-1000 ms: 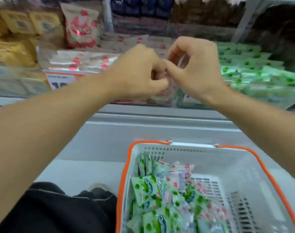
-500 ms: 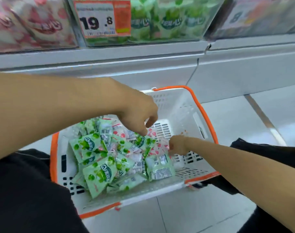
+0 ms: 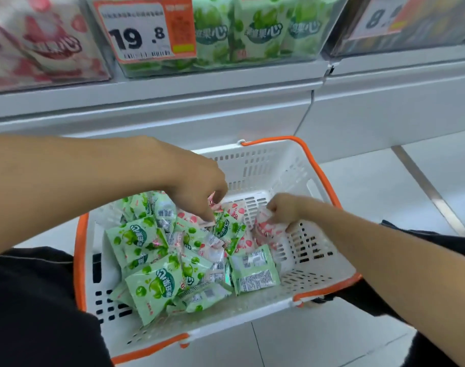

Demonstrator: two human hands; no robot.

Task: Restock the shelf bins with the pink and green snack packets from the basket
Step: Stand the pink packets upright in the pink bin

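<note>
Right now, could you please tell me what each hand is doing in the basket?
Left hand: fingers curled down into the packets, apparently pinching one; which one cannot be told.
Right hand: grips a pink packet near the basket's right wall.

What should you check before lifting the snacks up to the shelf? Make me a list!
1. Right hand holds a pink packet: ok, fingers curl round its top.
2. Left hand has a packet: cannot tell, its fingertips are down among the packets, no clear pinch.
3. Nothing else is stuck to the pink packet: cannot tell, its lower edge is among other packets.
4. Basket sits level: ok.
5. Pink bin is at the upper left and has room: cannot tell, only its front shows.
6. Green bin has room: cannot tell, looks full at the front.
</note>
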